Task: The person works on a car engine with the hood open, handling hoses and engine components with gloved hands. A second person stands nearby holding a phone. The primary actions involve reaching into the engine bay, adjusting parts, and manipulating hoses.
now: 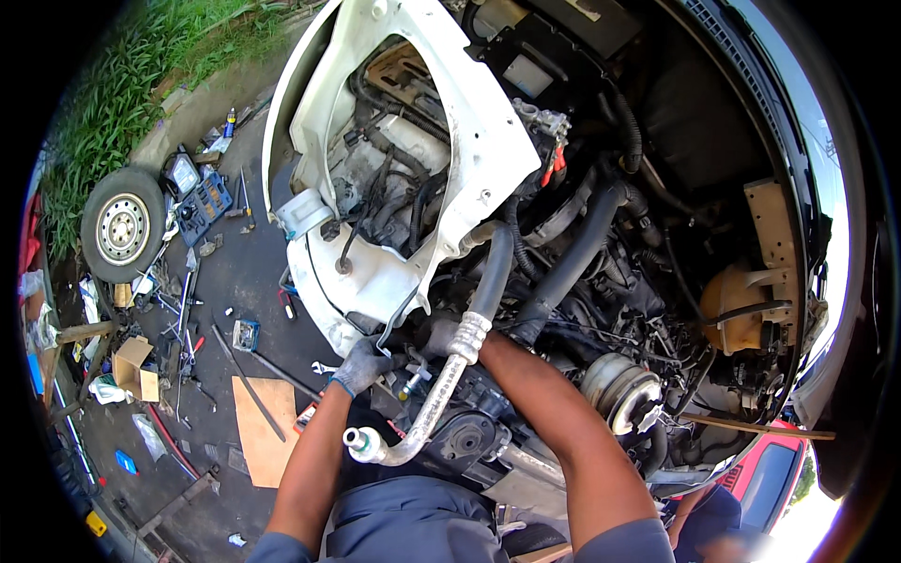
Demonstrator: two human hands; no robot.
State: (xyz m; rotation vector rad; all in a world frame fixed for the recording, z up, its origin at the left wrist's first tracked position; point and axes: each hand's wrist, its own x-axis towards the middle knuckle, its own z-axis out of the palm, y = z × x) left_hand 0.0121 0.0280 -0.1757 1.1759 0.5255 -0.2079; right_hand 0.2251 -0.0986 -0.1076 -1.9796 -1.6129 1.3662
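Observation:
My left hand (361, 367), in a grey glove, reaches in under the lower edge of the white body panel (314, 272). Its fingers look curled, but what they hold is hidden. Beside its wrist the end of a wrench (324, 368) shows; I cannot tell if it touches the hand. My right hand (436, 335), gloved too, is mostly hidden behind the silver metal pipe (434, 405) and its crimped black hose (493, 277). Its fingers are out of sight. A small metal fitting with a yellow tip (409, 383) sits between the hands and the pipe.
The engine bay holds a thick black hose (577, 253), a yellowed reservoir (737, 300) and a round canister (619, 389). Leftward on the ground are a wheel (122, 225), a tool case (204, 204), a cardboard sheet (266, 427) and scattered tools. Another person (704, 516) is at lower right.

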